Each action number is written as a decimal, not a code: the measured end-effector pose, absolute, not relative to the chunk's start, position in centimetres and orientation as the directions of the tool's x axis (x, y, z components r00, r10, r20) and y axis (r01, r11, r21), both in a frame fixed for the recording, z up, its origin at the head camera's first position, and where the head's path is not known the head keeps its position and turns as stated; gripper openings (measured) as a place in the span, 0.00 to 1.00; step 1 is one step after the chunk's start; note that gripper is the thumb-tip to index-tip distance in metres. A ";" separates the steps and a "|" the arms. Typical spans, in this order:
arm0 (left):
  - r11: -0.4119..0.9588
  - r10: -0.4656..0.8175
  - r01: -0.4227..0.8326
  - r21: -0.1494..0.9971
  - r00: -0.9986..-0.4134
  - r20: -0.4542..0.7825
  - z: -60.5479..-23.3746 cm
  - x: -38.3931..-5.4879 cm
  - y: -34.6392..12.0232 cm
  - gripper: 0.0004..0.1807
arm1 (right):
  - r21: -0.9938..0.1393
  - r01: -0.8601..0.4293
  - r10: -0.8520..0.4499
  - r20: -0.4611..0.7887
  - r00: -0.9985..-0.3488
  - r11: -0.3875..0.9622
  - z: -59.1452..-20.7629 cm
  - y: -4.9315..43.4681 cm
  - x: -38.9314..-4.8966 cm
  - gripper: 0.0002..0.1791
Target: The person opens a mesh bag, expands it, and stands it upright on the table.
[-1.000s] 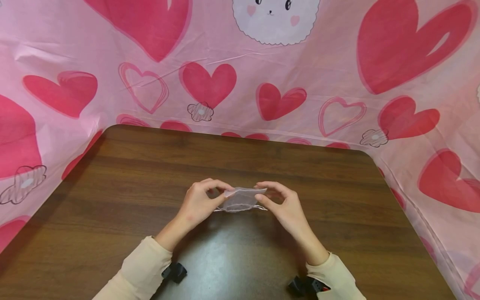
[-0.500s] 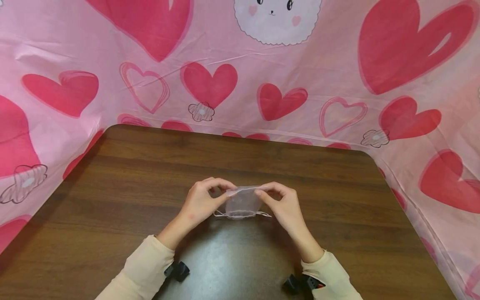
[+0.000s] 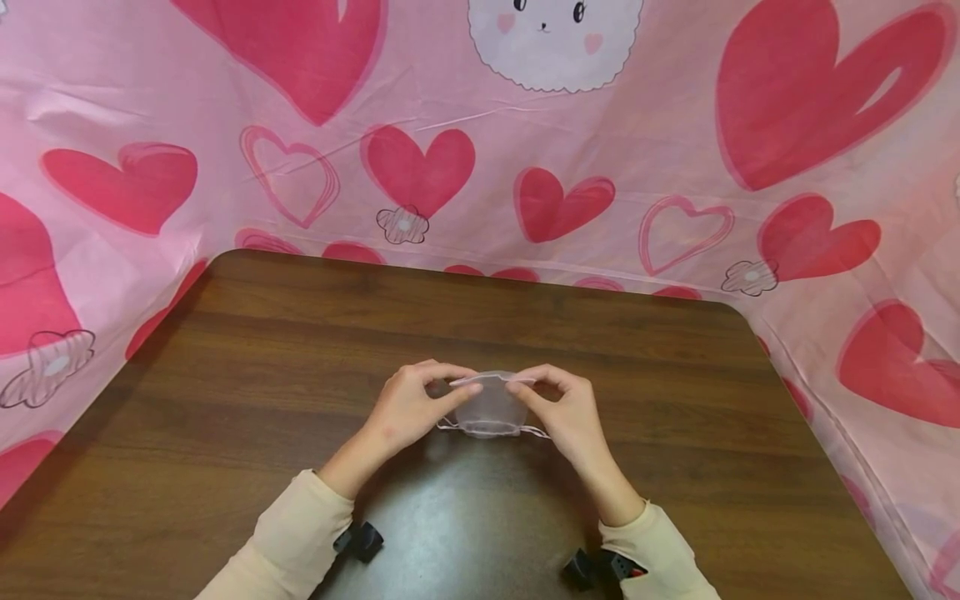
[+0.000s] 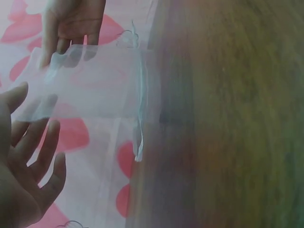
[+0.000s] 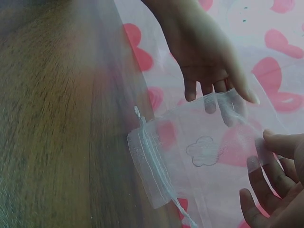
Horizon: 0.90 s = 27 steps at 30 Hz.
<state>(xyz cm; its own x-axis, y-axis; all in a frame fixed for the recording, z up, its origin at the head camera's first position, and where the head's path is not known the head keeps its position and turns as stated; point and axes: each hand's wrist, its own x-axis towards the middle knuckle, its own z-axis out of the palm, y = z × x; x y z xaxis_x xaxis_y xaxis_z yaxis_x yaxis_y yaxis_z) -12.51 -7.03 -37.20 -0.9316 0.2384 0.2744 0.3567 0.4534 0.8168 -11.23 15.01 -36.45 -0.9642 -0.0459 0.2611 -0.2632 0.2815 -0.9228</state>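
Observation:
A small sheer white drawstring pouch (image 3: 491, 406) hangs between my two hands above the table, its corded mouth toward me and its plain bottom edge upward. My left hand (image 3: 412, 404) pinches the left part of that edge between thumb and fingers. On the other side, my right hand (image 3: 566, 408) pinches the right part the same way. In the left wrist view the pouch (image 4: 90, 85) is see-through, with nothing visible inside. The white drawstring (image 5: 156, 156) crosses it near the mouth in the right wrist view, with cord ends sticking out at both sides.
A brown wood-grain table (image 3: 300, 333) lies beneath both hands. Pink cloth (image 3: 480, 108) printed with red hearts hangs behind it and along both sides. Black straps with small devices (image 3: 367, 542) sit at the wrists below cream sleeves (image 3: 292, 533).
The right fingers have closed onto the pouch's upper edge, where earlier they were partly spread. The pouch now hangs more fully downward, and the left hand has shifted slightly right.

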 end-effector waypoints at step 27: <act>0.366 0.237 0.345 0.864 -0.933 0.272 -37.1 -12.6 -5.9 0.10 | -0.912 -0.265 -0.106 0.243 -0.964 0.314 -36.7 14.9 -11.1 0.06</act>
<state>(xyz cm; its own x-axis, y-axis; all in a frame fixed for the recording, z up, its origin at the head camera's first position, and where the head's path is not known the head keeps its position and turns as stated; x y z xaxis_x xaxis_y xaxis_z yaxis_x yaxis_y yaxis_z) -12.60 -5.94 -37.09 -0.9327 0.2369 0.2721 0.3451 0.3662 0.8642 -11.11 14.94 -36.74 -0.9642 -0.1056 0.2434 -0.2646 0.3144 -0.9117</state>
